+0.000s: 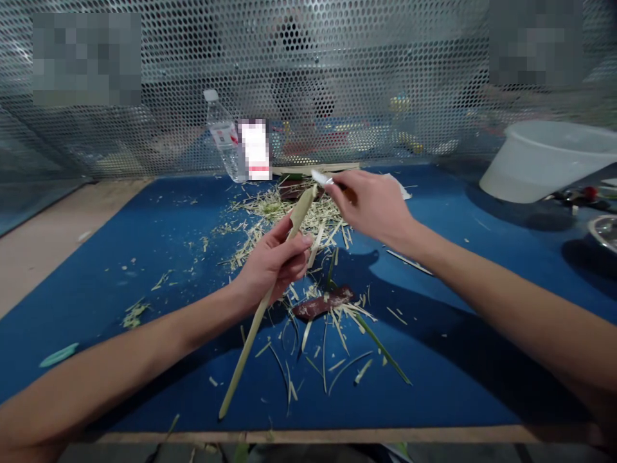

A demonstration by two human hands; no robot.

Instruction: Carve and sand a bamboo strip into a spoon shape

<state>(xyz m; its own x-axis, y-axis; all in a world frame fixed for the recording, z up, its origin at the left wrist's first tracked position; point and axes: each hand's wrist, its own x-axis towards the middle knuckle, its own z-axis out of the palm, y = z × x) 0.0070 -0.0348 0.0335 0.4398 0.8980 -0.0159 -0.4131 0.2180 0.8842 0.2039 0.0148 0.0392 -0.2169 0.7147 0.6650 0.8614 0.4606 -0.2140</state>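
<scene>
My left hand (pixel 282 260) is closed round a long, pale green carved stick (pixel 250 334), seemingly bamboo, with a thin shaft and a wider head. It slants from the mat's front edge up to the far right. My right hand (pixel 373 202) grips a small knife (pixel 324 179), its short blade pointing left at the tip of the stick's head. Most of the knife's handle is hidden in my fingers. Beneath both hands lies a heap of pale shavings (pixel 270 222). A dark red-brown flat piece (pixel 322 303) rests nearer me, with strips of shavings around it.
A blue mat (pixel 159 257) covers the table. Behind the heap, a clear plastic bottle (pixel 224 138) and a phone with a lit screen (pixel 255 151) lean against the perforated metal screen (pixel 183 64). A white translucent tub (pixel 549 161) and a metal bowl (pixel 605 231) stand right.
</scene>
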